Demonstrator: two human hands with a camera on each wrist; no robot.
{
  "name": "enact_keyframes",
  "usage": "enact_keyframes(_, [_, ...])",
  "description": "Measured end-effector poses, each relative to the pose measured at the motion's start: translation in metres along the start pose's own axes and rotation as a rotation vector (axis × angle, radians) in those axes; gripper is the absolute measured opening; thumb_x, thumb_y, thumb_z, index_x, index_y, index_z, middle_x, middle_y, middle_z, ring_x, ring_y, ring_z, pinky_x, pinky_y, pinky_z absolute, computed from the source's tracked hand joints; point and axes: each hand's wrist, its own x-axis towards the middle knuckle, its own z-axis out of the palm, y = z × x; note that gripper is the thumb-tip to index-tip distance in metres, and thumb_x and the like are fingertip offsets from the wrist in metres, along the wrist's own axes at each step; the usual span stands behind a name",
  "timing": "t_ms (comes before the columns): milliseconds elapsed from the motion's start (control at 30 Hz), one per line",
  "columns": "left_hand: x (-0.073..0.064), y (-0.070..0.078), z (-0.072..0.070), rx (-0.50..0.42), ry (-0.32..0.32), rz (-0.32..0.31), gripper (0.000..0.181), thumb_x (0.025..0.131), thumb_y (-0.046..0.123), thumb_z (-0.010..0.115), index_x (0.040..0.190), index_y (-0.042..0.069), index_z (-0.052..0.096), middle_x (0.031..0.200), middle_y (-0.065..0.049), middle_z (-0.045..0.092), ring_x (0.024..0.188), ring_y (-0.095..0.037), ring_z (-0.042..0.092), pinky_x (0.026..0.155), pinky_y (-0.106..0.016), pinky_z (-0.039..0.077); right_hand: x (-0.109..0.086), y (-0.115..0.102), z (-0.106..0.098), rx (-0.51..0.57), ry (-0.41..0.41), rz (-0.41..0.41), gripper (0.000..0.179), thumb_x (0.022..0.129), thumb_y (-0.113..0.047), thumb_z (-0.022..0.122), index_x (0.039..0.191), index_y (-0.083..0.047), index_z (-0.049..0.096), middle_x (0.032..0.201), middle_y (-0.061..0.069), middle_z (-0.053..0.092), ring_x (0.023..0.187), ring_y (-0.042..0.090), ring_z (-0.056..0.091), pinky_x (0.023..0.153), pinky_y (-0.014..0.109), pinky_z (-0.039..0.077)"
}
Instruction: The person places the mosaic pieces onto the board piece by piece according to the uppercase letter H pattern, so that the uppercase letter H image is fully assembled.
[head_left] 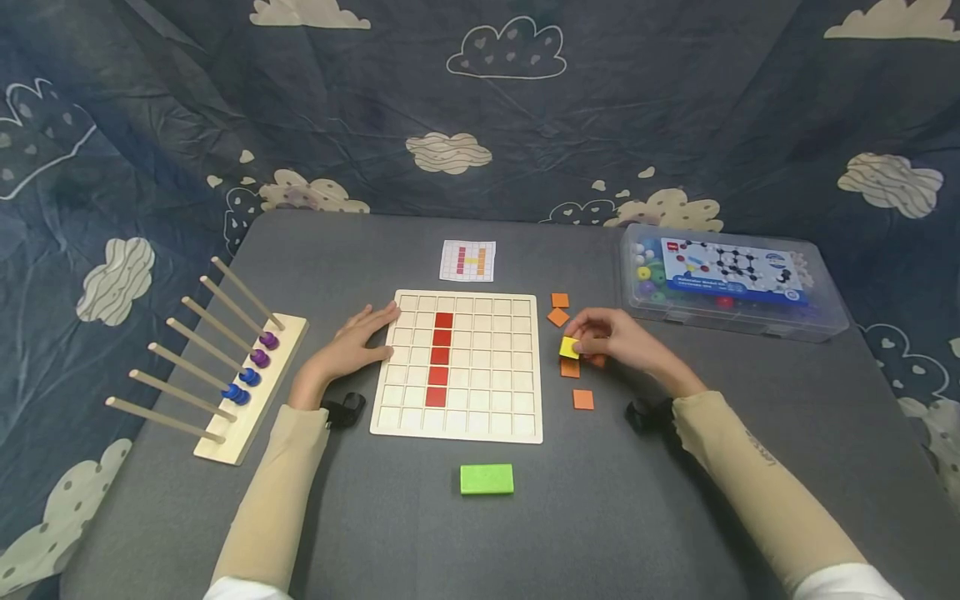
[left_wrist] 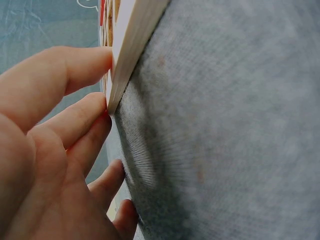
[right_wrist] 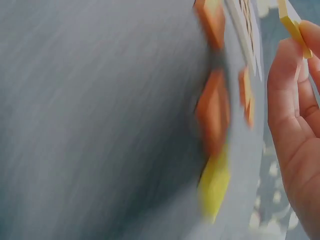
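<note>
My left hand (head_left: 351, 343) rests at the left edge of a pale wooden grid board (head_left: 495, 392), its extended fingertips and thumb touching the rim in the left wrist view. Several red square tiles (head_left: 439, 356) form a column on the board. Right of the board, my right hand (head_left: 618, 340) pinches a yellow square tile (head_left: 569, 347) between thumb and fingers, above the table. Loose orange tiles (head_left: 582, 400) lie below and around that hand, one partly hidden by it. Another yellow tile (right_wrist: 215, 187) lies on the table beside an orange one in the right wrist view.
A pattern card (head_left: 467, 261) lies behind the board, and a green block (head_left: 487, 479) in front. At left stands a wooden peg rack (head_left: 251, 400) with purple and blue beads. A clear plastic case (head_left: 735, 283) of coloured balls sits at back right.
</note>
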Motion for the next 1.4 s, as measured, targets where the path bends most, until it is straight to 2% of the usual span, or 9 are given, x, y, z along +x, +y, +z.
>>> enact_keyframes(167, [0.001, 0.000, 0.000, -0.002, 0.002, 0.000, 0.069, 0.091, 0.017, 0.060, 0.150, 0.003, 0.028, 0.157, -0.015, 0.019, 0.143, -0.038, 0.001, 0.108, -0.062, -0.001, 0.027, -0.019, 0.028, 0.053, -0.052, -0.065, 0.015, 0.086, 0.004, 0.063, 0.101, 0.005, 0.063, 0.087, 0.013, 0.059, 0.072, 0.022, 0.057, 0.069, 0.035, 0.052])
enact_keyframes(300, [0.001, 0.000, 0.001, 0.002, 0.004, 0.000, 0.069, 0.091, 0.018, 0.060, 0.150, 0.003, 0.028, 0.157, -0.015, 0.019, 0.143, -0.038, 0.001, 0.108, -0.062, -0.002, 0.046, -0.032, 0.051, 0.019, -0.090, -0.106, 0.013, 0.084, 0.003, 0.064, 0.097, 0.002, 0.065, 0.085, 0.011, 0.059, 0.069, 0.020, 0.054, 0.067, 0.031, 0.047])
enact_keyframes(400, [0.001, 0.000, 0.000, 0.010, 0.007, -0.004, 0.070, 0.091, 0.019, 0.060, 0.150, 0.003, 0.027, 0.157, -0.015, 0.019, 0.143, -0.038, 0.001, 0.108, -0.062, -0.001, 0.058, -0.041, 0.068, -0.014, -0.108, -0.115, 0.012, 0.082, 0.002, 0.066, 0.094, -0.002, 0.066, 0.084, 0.008, 0.060, 0.067, 0.019, 0.054, 0.064, 0.029, 0.043])
enact_keyframes(633, [0.000, 0.000, 0.000, 0.016, 0.013, -0.016, 0.071, 0.091, 0.021, 0.061, 0.150, 0.003, 0.027, 0.156, -0.015, 0.019, 0.143, -0.038, 0.001, 0.108, -0.062, -0.001, 0.077, -0.060, 0.100, -0.026, -0.150, -0.098, 0.014, 0.079, 0.009, 0.062, 0.088, -0.001, 0.065, 0.075, 0.006, 0.059, 0.063, 0.017, 0.055, 0.058, 0.026, 0.045])
enact_keyframes(767, [-0.001, 0.000, -0.001, 0.011, 0.008, -0.016, 0.071, 0.091, 0.020, 0.061, 0.150, 0.003, 0.026, 0.156, -0.015, 0.019, 0.144, -0.038, 0.000, 0.109, -0.061, -0.002, 0.083, -0.065, 0.110, -0.125, -0.136, -0.105, 0.013, 0.078, 0.010, 0.062, 0.085, -0.001, 0.065, 0.070, 0.003, 0.059, 0.062, 0.013, 0.052, 0.058, 0.023, 0.042])
enact_keyframes(900, [-0.001, -0.001, -0.001, 0.006, 0.007, -0.013, 0.070, 0.091, 0.019, 0.061, 0.150, 0.003, 0.026, 0.156, -0.015, 0.020, 0.144, -0.038, 0.000, 0.108, -0.061, -0.002, 0.085, -0.067, 0.114, -0.238, -0.120, -0.149, 0.013, 0.077, 0.008, 0.064, 0.082, -0.003, 0.066, 0.068, 0.001, 0.059, 0.063, 0.011, 0.051, 0.060, 0.023, 0.041])
enact_keyframes(1000, [-0.001, -0.001, 0.000, 0.006, 0.006, -0.006, 0.070, 0.091, 0.019, 0.061, 0.150, 0.002, 0.027, 0.156, -0.016, 0.020, 0.143, -0.039, 0.000, 0.108, -0.062, -0.002, 0.085, -0.066, 0.113, -0.266, -0.114, -0.168, 0.011, 0.078, 0.006, 0.064, 0.082, -0.004, 0.067, 0.068, -0.001, 0.059, 0.064, 0.011, 0.051, 0.062, 0.024, 0.041])
enact_keyframes(1200, [0.000, -0.001, 0.001, 0.003, 0.003, -0.004, 0.070, 0.091, 0.019, 0.061, 0.150, 0.002, 0.027, 0.156, -0.015, 0.020, 0.143, -0.039, 0.000, 0.108, -0.062, -0.002, 0.077, -0.057, 0.100, -0.071, -0.126, -0.104, 0.012, 0.082, 0.005, 0.061, 0.089, -0.001, 0.067, 0.077, 0.004, 0.063, 0.064, 0.016, 0.056, 0.060, 0.027, 0.047])
enact_keyframes(1400, [0.000, 0.000, 0.001, 0.002, 0.002, -0.011, 0.070, 0.091, 0.018, 0.061, 0.150, 0.003, 0.027, 0.157, -0.015, 0.019, 0.143, -0.038, 0.000, 0.108, -0.062, -0.002, 0.060, -0.039, 0.068, 0.052, -0.113, -0.087, 0.017, 0.086, -0.001, 0.063, 0.102, 0.004, 0.066, 0.090, 0.013, 0.064, 0.075, 0.024, 0.059, 0.069, 0.031, 0.049])
